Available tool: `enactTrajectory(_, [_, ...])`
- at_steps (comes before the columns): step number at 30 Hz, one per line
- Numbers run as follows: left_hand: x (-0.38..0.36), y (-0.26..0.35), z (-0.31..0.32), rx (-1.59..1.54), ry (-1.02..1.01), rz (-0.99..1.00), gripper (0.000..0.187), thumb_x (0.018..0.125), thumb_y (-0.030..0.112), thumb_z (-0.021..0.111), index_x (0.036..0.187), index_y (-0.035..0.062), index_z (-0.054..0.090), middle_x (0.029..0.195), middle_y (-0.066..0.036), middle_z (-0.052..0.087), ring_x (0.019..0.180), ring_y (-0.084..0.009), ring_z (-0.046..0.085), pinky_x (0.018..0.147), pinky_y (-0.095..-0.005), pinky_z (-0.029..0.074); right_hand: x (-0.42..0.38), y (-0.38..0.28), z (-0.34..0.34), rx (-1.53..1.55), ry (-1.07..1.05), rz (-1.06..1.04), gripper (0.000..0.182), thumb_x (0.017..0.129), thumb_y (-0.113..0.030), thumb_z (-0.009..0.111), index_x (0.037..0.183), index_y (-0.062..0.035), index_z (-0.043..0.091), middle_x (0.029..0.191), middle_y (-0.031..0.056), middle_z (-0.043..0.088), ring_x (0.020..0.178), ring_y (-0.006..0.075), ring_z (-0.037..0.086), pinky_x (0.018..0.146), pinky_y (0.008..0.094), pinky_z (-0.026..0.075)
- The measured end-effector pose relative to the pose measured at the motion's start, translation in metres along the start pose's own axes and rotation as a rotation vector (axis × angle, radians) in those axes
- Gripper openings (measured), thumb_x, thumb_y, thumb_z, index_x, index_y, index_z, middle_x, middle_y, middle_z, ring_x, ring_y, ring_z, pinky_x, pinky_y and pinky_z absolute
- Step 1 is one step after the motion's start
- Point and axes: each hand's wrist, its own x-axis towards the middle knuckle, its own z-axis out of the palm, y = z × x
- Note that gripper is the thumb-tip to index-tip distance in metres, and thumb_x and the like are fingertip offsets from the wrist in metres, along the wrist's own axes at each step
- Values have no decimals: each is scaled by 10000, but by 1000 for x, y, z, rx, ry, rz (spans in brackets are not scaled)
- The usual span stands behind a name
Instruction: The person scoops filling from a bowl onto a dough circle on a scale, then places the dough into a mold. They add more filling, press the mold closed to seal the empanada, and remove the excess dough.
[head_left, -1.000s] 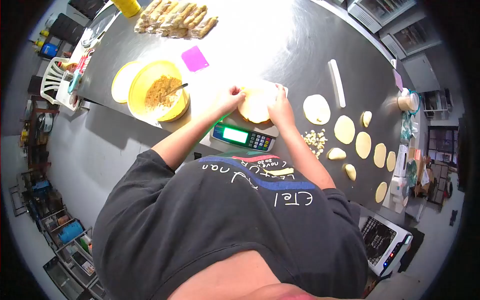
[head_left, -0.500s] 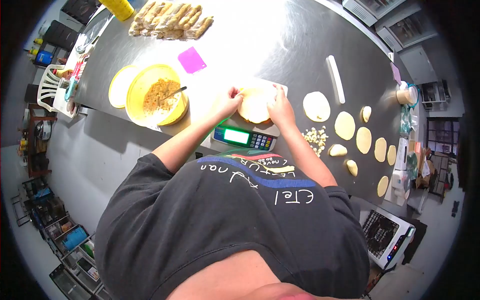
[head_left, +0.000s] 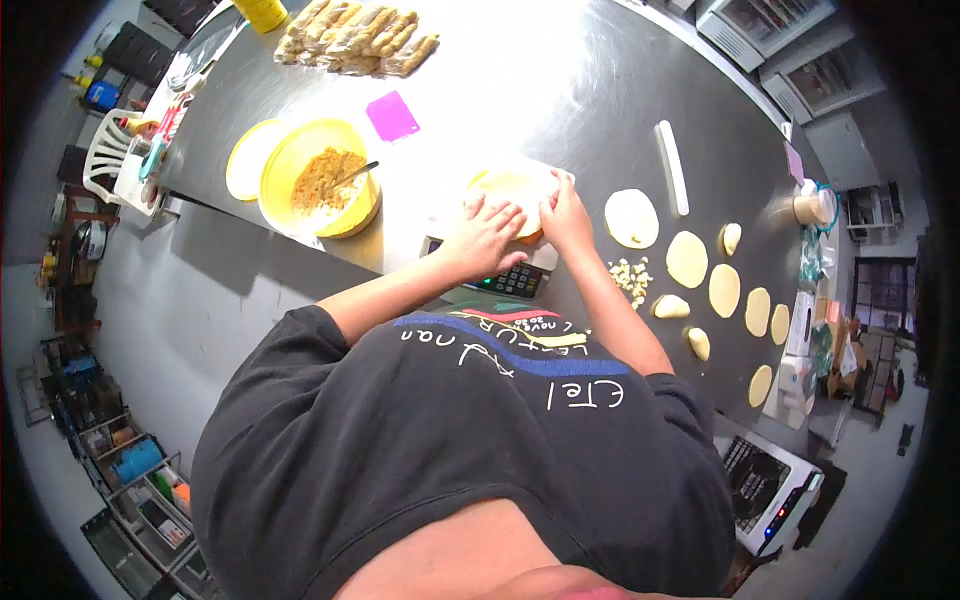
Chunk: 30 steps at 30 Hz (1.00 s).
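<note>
A round of dough [head_left: 508,187] lies on the kitchen scale [head_left: 514,284], pale and brightly lit. My left hand [head_left: 484,240] rests over its near left edge, fingers stretched out and apart, covering most of the scale's display. At the right edge my right hand [head_left: 566,210] has its fingers closed on the dough's rim. A little orange shows at the near edge between my hands. Left of the scale stands a yellow bowl [head_left: 270,190] of crumbly orange and white filling [head_left: 325,180], with a spoon [head_left: 358,173] in it.
Several flat dough rounds [head_left: 687,260] and dough lumps [head_left: 670,307] lie to the right, beside white cubes [head_left: 631,280] and a white rolling pin [head_left: 673,168]. A purple card [head_left: 392,117] and wrapped stacked rolls [head_left: 360,38] are farther back. A yellow lid [head_left: 243,165] adjoins the bowl.
My left hand has gone from pinching the dough's left edge to lying spread over its near side, hiding the lit display. My right hand stays at the right edge. The view has shifted slightly.
</note>
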Motion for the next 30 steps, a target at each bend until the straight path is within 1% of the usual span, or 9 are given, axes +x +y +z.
enactTrajectory(7, [3,16,-8,8,-77,-211,613,834,486,505,1251,42,442,1316,-133,423,1245,-270,382,1056,-544,172,-24,17,-40,-90,-35,-57,483,780,-152,523,1244,-106,401,816,123,590,777,299,586,684,418,455])
enactTrajectory(9, [5,17,-15,-189,-158,-244,604,845,487,492,1267,59,432,1335,-135,408,1260,-287,362,1062,-550,154,-33,28,-48,-54,-89,-87,511,760,-132,517,1256,-113,394,811,114,587,748,291,585,672,401,453])
enactTrajectory(15, [-25,15,-50,-233,308,-471,438,804,334,600,1155,84,524,1253,-136,485,1198,-301,421,1058,-543,191,-51,24,-70,127,-213,-180,571,747,-95,522,1295,-87,360,696,59,512,628,166,528,626,320,450])
enactTrajectory(16, [-35,15,-64,-143,423,-518,361,791,277,625,1089,83,562,1161,-120,548,1122,-287,483,1021,-483,298,-55,13,-75,151,-236,-214,572,745,-89,523,1293,-77,360,674,49,492,610,148,509,618,310,444])
enactTrajectory(18, [-56,-8,-80,-30,627,-556,263,798,230,621,999,61,599,1031,-120,608,1010,-278,554,882,-362,424,-59,-10,-78,142,-292,-254,564,746,-90,520,1288,-73,365,660,49,484,602,158,506,611,316,440])
enactTrajectory(20, [-70,-29,-106,-77,694,-648,244,794,207,606,969,36,609,1016,-136,610,997,-282,563,893,-364,419,-58,-27,-66,102,-371,-346,535,749,-101,514,1270,-88,391,641,64,487,605,200,527,603,340,435])
enactTrajectory(23, [-82,-73,-128,-91,635,-842,335,795,225,597,1055,14,596,1072,-159,596,1014,-283,563,896,-372,425,-62,-63,-44,17,-534,-475,507,749,-120,519,1246,-126,421,660,82,513,634,239,554,612,363,439])
enactTrajectory(27, [-80,-136,-126,-182,471,-904,342,792,224,599,1089,54,600,1109,-157,583,1016,-300,561,887,-366,436,-58,-110,-8,-51,-616,-561,468,752,-118,517,1212,-150,443,694,85,542,678,254,582,631,400,444])
enactTrajectory(30, [-72,-162,-134,-150,24,-692,235,777,230,605,991,150,660,1016,-129,624,939,-296,592,814,-353,471,-37,-140,26,13,-501,-591,416,760,-102,511,1174,-132,484,733,104,565,749,267,608,676,395,459])
